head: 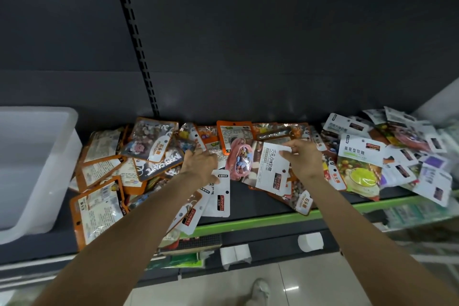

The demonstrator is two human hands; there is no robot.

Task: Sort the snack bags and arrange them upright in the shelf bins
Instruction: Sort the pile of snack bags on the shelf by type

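Note:
Several snack bags lie flat in a loose heap along the dark shelf [248, 202]. Orange-edged candy bags [98, 208] fill the left part, white bags [433, 181] pile up at the right. My right hand [304, 158] pinches the top edge of a white bag [272, 169] with black lettering, near the middle. My left hand [200, 163] rests palm down on the heap, fingers spread over an orange-edged bag; a white bag [219, 194] lies just below its wrist. A pink pouch [239, 160] of coloured candies sits between my hands.
A translucent white bin [62, 154] stands at the shelf's left end; I see nothing inside it. The shelf has a green front lip [273, 218] and a slotted upright [135, 40] on the dark back panel. Lower shelves and a tiled floor lie below.

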